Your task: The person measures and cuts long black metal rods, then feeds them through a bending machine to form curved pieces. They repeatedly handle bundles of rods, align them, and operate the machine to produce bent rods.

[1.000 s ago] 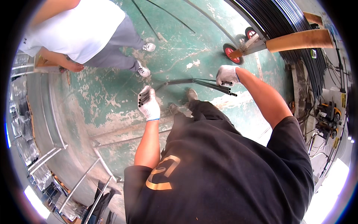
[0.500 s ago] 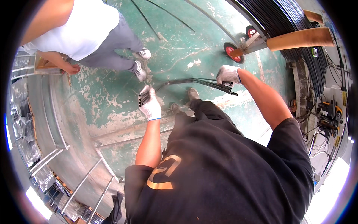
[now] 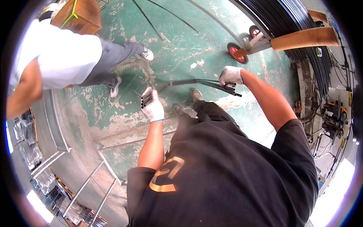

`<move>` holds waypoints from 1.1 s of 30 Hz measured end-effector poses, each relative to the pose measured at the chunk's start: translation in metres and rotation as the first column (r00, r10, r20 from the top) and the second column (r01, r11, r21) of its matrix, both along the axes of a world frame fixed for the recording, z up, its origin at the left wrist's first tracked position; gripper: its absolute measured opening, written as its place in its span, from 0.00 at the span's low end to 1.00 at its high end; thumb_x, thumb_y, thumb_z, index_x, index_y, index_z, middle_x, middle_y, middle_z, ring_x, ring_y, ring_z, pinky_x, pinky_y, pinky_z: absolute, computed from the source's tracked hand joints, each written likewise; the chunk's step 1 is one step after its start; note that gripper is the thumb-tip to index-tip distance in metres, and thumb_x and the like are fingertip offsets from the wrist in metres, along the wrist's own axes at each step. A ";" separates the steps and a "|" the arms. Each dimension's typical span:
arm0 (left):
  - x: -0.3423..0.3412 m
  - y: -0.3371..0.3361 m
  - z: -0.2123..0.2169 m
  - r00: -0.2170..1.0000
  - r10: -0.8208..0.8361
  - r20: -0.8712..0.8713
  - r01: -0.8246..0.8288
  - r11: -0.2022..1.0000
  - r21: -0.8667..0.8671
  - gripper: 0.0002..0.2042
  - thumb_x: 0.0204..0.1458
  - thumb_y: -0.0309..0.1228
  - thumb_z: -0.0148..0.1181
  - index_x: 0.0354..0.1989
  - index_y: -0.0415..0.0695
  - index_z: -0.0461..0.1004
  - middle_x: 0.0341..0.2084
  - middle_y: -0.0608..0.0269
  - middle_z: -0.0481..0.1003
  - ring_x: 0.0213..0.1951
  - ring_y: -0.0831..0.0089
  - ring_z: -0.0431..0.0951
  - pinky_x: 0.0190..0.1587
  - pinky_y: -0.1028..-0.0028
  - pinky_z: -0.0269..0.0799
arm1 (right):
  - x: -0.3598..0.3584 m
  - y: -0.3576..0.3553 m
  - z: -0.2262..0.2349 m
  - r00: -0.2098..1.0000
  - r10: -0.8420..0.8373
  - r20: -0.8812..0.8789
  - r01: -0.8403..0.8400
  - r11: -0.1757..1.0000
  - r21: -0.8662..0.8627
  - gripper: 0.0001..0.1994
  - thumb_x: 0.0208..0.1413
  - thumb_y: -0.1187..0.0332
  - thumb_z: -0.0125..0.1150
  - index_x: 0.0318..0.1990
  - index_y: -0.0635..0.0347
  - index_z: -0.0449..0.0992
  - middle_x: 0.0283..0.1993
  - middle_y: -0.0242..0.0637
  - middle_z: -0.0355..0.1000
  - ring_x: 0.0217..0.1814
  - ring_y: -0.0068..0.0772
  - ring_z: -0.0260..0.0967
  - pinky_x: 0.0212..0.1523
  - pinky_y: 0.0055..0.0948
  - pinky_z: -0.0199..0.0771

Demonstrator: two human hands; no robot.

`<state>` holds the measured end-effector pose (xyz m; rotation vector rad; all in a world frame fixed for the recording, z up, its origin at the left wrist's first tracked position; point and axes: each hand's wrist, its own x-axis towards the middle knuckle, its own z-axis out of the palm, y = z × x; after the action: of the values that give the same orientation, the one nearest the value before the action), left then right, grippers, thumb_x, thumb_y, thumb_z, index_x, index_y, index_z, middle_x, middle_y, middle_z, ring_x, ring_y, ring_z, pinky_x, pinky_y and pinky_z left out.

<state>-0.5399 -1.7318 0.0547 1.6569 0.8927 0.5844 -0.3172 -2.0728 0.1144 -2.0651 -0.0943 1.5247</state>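
Note:
I hold a bundle of thin dark metal tubes level in front of me, over a worn green floor. My left hand, in a white glove, grips one end of the bundle, where the open tube ends show. My right hand, also in a white glove, grips the other end. The fisheye view makes the bundle look bent in the middle. My shoes show just below it.
Another person in a white shirt and grey trousers stands at the upper left, beside a wooden box. A wheeled cart carries a large stack of long dark tubes at the upper right. Metal racks line the left.
The other person has moved from the upper left further into view and downward. My hands still grip the tube bundle, in nearly the same place.

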 end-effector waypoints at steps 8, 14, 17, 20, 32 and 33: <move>0.002 -0.002 0.001 0.999 0.052 0.004 -0.052 0.999 -0.016 0.11 0.62 0.24 0.70 0.51 0.37 0.83 0.45 0.59 0.85 0.47 0.70 0.84 0.57 0.69 0.79 | -0.012 0.001 0.024 0.991 -0.017 0.136 0.018 1.000 -0.005 0.15 0.53 0.59 0.70 0.37 0.65 0.85 0.27 0.35 0.74 0.25 0.28 0.71 0.23 0.34 0.74; 0.003 -0.001 0.003 0.998 0.044 0.052 -0.041 0.997 -0.062 0.11 0.61 0.22 0.70 0.50 0.36 0.82 0.45 0.58 0.85 0.47 0.69 0.85 0.55 0.69 0.80 | -0.047 -0.037 0.043 0.827 -0.503 0.251 0.446 0.859 0.250 0.17 0.68 0.66 0.58 0.58 0.66 0.82 0.39 0.38 0.82 0.35 0.25 0.78 0.35 0.29 0.81; 0.006 0.000 0.004 0.999 0.032 -0.044 -0.031 0.999 0.011 0.10 0.61 0.23 0.70 0.49 0.37 0.83 0.44 0.58 0.86 0.46 0.70 0.85 0.54 0.69 0.80 | -0.081 -0.056 0.042 0.652 -0.638 0.410 0.551 0.770 0.322 0.19 0.63 0.75 0.58 0.61 0.67 0.80 0.42 0.40 0.84 0.37 0.25 0.79 0.39 0.28 0.81; 0.003 0.001 -0.004 1.000 0.024 -0.016 -0.023 1.000 0.016 0.11 0.61 0.24 0.70 0.50 0.36 0.82 0.46 0.56 0.86 0.47 0.69 0.85 0.55 0.67 0.80 | -0.115 -0.076 0.016 0.634 -0.630 0.448 0.506 0.776 0.376 0.29 0.55 0.83 0.59 0.67 0.66 0.74 0.52 0.43 0.83 0.53 0.33 0.80 0.57 0.32 0.80; 0.009 0.002 0.003 0.999 -0.016 0.033 0.017 1.000 -0.017 0.12 0.62 0.24 0.69 0.52 0.35 0.81 0.46 0.55 0.85 0.48 0.68 0.84 0.55 0.67 0.80 | -0.155 0.005 -0.013 0.386 -0.702 0.598 0.513 0.702 0.493 0.40 0.52 0.58 0.81 0.72 0.58 0.71 0.60 0.50 0.80 0.60 0.45 0.79 0.63 0.39 0.77; 0.007 0.003 0.002 0.999 -0.015 0.034 0.016 1.000 -0.016 0.12 0.62 0.25 0.70 0.52 0.35 0.81 0.46 0.55 0.85 0.48 0.68 0.84 0.55 0.67 0.80 | -0.154 0.011 -0.016 0.345 -0.739 0.579 0.534 0.661 0.526 0.38 0.53 0.57 0.81 0.70 0.58 0.72 0.58 0.50 0.81 0.58 0.46 0.80 0.61 0.39 0.77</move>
<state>-0.5324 -1.7288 0.0570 1.6330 0.8571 0.5911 -0.4715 -2.0617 0.0979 -2.0063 0.2066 0.0600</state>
